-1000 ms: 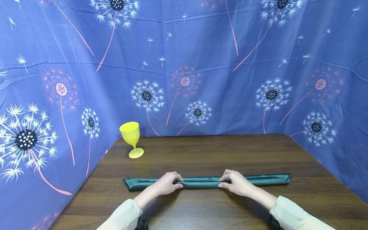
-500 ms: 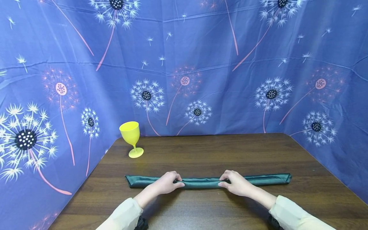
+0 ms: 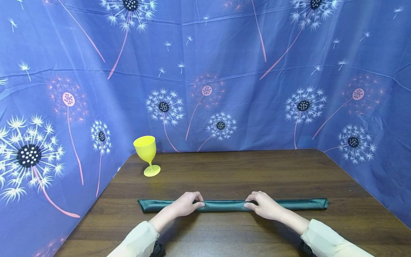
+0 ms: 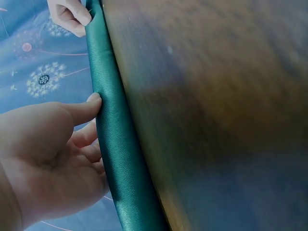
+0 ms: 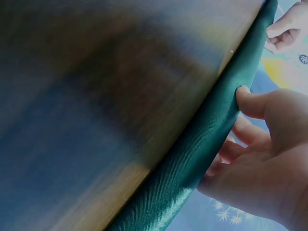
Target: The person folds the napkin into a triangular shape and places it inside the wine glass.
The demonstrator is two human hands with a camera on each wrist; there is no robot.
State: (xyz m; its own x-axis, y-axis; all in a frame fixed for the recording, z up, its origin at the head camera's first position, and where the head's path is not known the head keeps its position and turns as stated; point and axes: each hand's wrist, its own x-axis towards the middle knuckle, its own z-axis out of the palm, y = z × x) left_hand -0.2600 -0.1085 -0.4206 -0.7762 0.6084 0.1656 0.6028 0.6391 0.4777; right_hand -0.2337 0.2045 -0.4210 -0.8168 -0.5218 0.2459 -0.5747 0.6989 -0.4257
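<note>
A dark green satin cloth [image 3: 224, 206], rolled into a long narrow strip, lies across the front half of the table in the head view. My left hand [image 3: 187, 204] pinches it left of its middle, thumb on the near side and fingers over the far side. Right of the middle, my right hand [image 3: 263, 205] pinches the roll the same way. In the left wrist view the left thumb [image 4: 86, 109] presses on the smooth cloth [image 4: 118, 139]. The right wrist view has the right thumb [image 5: 252, 102] against the roll [image 5: 207, 125], other fingers partly hidden behind it.
A yellow plastic goblet [image 3: 146, 150] stands upright at the table's back left corner. The brown wood-grain table [image 3: 231, 171] reaches back to a blue curtain [image 3: 244, 107] with dandelion prints, which also hangs along both sides.
The cloth's right part has rolled toward me, its loose fold now tucked out of sight and its end slightly lower. The left end shifted a little; both hands stay nearly in place.
</note>
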